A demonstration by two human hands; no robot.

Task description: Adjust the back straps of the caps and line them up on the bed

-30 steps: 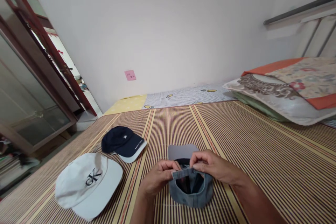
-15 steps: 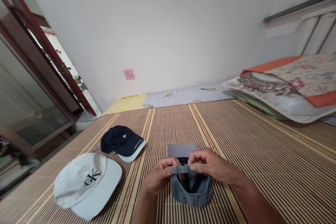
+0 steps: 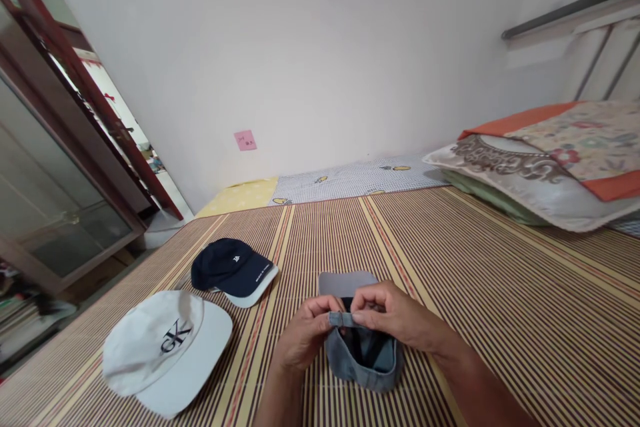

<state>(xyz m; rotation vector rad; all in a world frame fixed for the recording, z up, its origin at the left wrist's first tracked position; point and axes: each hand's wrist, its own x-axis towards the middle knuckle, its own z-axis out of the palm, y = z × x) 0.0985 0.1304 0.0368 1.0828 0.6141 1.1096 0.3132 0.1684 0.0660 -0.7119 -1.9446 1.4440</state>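
A grey-blue baseball cap (image 3: pixel 365 373) lies upside down on the striped mat, its lighter grey brim pointing away from me and its dark inside facing up. My left hand (image 3: pixel 307 330) pinches the left part of the cap's back strap. From the other side, my right hand (image 3: pixel 393 313) grips the same strap between thumb and fingers. A short stretch of strap shows between the two hands. To the left rest a white cap (image 3: pixel 150 340) with black letters and, behind it, a navy cap (image 3: pixel 227 267) with a white-edged brim.
The striped bamboo mat (image 3: pixel 320 233) covers the bed up to a checked sheet (image 3: pixel 350 177) along the wall. Pillows (image 3: pixel 565 173) are stacked at the right. A glass-paned cabinet (image 3: pixel 65 213) and a doorway stand beyond the left edge.
My right hand has slid slightly left along the strap, closer to my left hand, so less strap shows between them. The other caps have stayed put.
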